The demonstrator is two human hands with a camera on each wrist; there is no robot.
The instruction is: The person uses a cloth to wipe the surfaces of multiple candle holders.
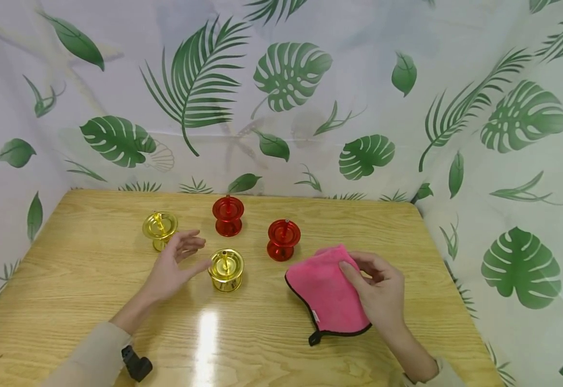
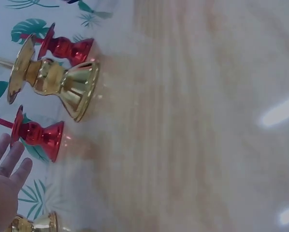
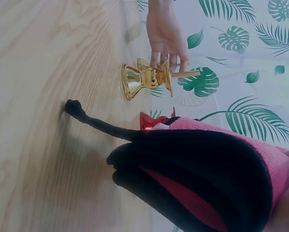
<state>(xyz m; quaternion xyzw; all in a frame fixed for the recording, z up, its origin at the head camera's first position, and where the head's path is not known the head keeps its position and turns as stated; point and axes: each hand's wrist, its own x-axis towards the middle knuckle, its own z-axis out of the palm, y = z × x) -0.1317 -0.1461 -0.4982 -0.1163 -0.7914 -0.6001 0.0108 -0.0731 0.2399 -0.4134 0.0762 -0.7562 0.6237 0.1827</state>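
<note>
My right hand (image 1: 383,290) pinches a folded pink cloth (image 1: 329,295) with black edging, its corner loop hanging down. My left hand (image 1: 169,271) is spread over the table, its thumb tip at the rim of the nearer gold candle holder (image 1: 226,271); I cannot tell if they touch. Just beyond that hand stands a second gold candle holder (image 1: 160,226), partly covered by it. Two red candle holders, one at the back (image 1: 228,215) and one nearer the cloth (image 1: 283,240), are upright too. The left wrist view catches the fingers (image 2: 11,162) extended beside a red holder.
A wooden table (image 1: 262,344) bears everything. White fabric (image 1: 300,129) printed with green leaves rises behind it and along both sides. A small black object (image 1: 137,364) sits at the left sleeve.
</note>
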